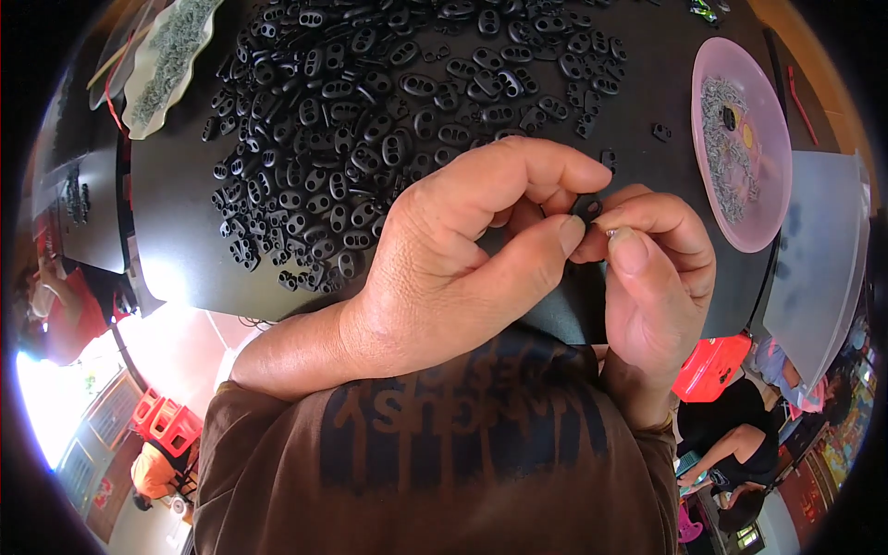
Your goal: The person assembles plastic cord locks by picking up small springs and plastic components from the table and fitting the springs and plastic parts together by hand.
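My left hand (472,250) holds a small black plastic cord lock piece (586,207) between thumb and fingertips; a round hole shows in it. Close against it on the right, my right hand (661,268) pinches a tiny silvery metal spring (611,233) between thumb and forefinger, mostly covered by the fingertips. Both hands are raised over the near side of the dark table. Beyond them spreads a large heap of black cord lock pieces (342,139), many with two holes. A few single pieces, such as one cord lock part (660,132), lie apart to the right.
A pink oval basin (779,148) with small grey metal pieces stands at the right. A cream wavy-edged tray (139,116) of similar pieces is at the far left. Other people (740,453) sit nearby on both sides, beside red plastic stools (168,421).
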Motion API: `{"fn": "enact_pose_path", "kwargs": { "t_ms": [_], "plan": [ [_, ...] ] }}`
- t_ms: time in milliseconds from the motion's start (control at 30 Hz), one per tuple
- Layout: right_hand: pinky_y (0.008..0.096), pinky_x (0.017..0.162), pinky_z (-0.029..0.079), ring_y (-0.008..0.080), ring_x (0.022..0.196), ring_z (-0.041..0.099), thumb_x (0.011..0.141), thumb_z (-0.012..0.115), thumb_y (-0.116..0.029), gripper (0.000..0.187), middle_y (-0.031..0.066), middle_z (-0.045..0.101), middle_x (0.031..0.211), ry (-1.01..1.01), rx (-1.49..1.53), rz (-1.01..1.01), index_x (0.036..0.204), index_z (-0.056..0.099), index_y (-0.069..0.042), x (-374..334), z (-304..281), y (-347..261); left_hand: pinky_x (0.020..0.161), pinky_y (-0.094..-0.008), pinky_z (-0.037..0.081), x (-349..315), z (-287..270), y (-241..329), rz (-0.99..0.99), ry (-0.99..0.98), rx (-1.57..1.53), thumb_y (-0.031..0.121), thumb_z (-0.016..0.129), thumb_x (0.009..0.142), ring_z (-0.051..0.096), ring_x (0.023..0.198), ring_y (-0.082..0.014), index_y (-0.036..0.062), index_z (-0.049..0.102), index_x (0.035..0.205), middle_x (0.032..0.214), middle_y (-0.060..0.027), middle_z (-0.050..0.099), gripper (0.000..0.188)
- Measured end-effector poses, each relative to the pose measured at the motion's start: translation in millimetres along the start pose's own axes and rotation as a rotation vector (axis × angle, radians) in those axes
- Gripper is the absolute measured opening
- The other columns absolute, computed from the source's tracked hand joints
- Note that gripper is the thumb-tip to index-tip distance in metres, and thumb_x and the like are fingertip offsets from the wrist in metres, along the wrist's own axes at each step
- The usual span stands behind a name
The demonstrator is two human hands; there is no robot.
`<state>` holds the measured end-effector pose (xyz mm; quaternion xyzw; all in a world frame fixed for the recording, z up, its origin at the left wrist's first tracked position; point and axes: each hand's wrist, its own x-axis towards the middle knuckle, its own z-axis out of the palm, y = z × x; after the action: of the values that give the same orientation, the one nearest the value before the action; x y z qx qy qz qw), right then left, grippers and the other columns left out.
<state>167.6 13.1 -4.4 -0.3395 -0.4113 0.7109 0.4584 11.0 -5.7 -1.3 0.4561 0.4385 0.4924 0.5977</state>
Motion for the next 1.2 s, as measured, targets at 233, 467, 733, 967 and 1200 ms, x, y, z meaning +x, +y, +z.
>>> {"fn": "enact_pose_path", "kwargs": {
  "t_ms": [233,467,733,967,1200],
  "plan": [
    [0.0195,0.063,0.043,0.0096,0.072,0.054,0.077,0.055,0.004,0.012,0.0079,0.058,0.082,0.019,-0.004,-0.042,0.089,0.056,0.003,1.1,-0.1,1.3,0.053,-0.0147,0.039,0.8,2.8,0.1,-0.034,0.026,-0.139,-0.005,0.049,0.078,0.046,0.061,-0.0025,0.0015,0.051,0.103,0.080,-0.0004,0.049,0.025],
    [0.0194,0.064,0.043,0.0094,0.073,0.054,0.078,0.054,0.006,0.012,0.0078,0.057,0.083,-0.010,-0.044,-0.092,0.089,0.057,0.004,2.5,-1.4,4.4,0.053,-0.0139,0.038,0.2,2.5,1.9,-0.020,0.047,-0.112,-0.005,0.051,0.078,0.045,0.059,-0.0016,0.0020,0.051,0.100,0.078,0.0000,0.050,0.023],
    [0.0187,0.066,0.043,0.0089,0.074,0.053,0.078,0.055,0.005,0.011,0.0082,0.056,0.084,-0.033,-0.077,-0.096,0.089,0.056,0.005,1.7,-0.9,4.6,0.053,-0.0137,0.037,-0.5,1.5,1.8,-0.023,0.030,-0.068,-0.004,0.053,0.078,0.044,0.060,-0.0009,0.0021,0.051,0.099,0.077,0.0006,0.051,0.022],
    [0.0180,0.065,0.042,0.0082,0.073,0.052,0.078,0.054,0.006,0.012,0.0075,0.055,0.083,-0.027,-0.091,-0.103,0.090,0.056,0.006,1.3,0.1,4.6,0.053,-0.0139,0.037,-0.4,1.3,1.3,-0.001,0.026,-0.036,-0.005,0.052,0.078,0.044,0.061,-0.0011,0.0012,0.051,0.097,0.077,0.0003,0.051,0.020],
    [0.0175,0.062,0.040,0.0069,0.072,0.050,0.076,0.055,0.008,0.013,0.0069,0.054,0.082,0.020,-0.226,-0.157,0.089,0.056,0.005,-1.2,3.0,3.5,0.052,-0.0143,0.038,-1.3,1.9,0.7,0.015,0.034,0.052,-0.006,0.051,0.078,0.045,0.061,-0.0011,0.0002,0.050,0.095,0.078,-0.0002,0.051,0.019]
  ]
}}
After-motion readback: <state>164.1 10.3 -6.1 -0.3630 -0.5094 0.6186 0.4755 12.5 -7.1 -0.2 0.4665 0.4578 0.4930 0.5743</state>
